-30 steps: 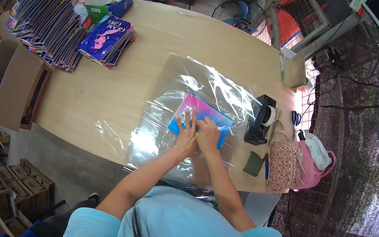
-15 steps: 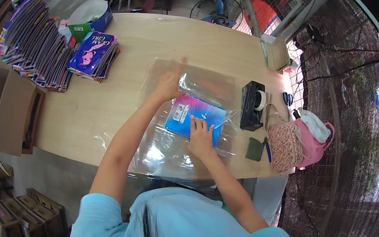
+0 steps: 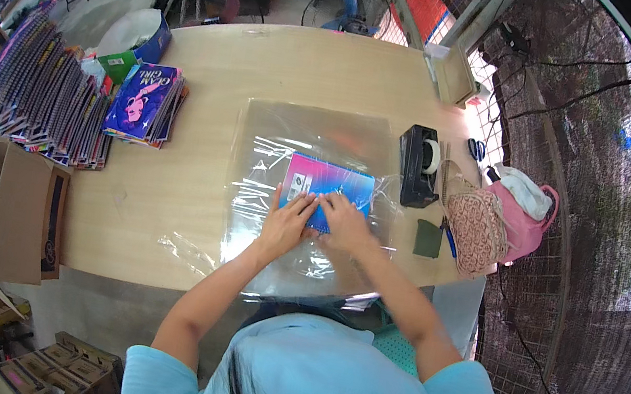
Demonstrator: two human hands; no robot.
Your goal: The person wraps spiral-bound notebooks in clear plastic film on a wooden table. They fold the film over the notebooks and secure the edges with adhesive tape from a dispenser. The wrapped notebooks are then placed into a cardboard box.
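Observation:
A pink-and-blue spiral notebook (image 3: 347, 177) with a white label lies on clear plastic sheets (image 3: 282, 123) in front of me. My left hand (image 3: 285, 227) rests its outstretched fingers on the lower left part of the cover. Beside it, my right hand (image 3: 344, 222) has its fingers spread over the lower right part. The fingertips of both hands nearly meet at the notebook's middle. Both hands press from above and grip nothing that I can see. Part of the notebook's lower edge is hidden beneath them.
A black tape dispenser (image 3: 418, 167), a dark green pad (image 3: 428, 238), scissors (image 3: 476, 149) and a pink bag (image 3: 521, 215) are on the right. Stacked notebooks (image 3: 54, 89), a smaller pile (image 3: 142, 102), a round container (image 3: 130, 43) and an open cardboard box (image 3: 23, 214) stand left.
My left hand has come down from the plastic above the notebook onto its lower left part. My right hand stays on the cover, its fingers shifted slightly.

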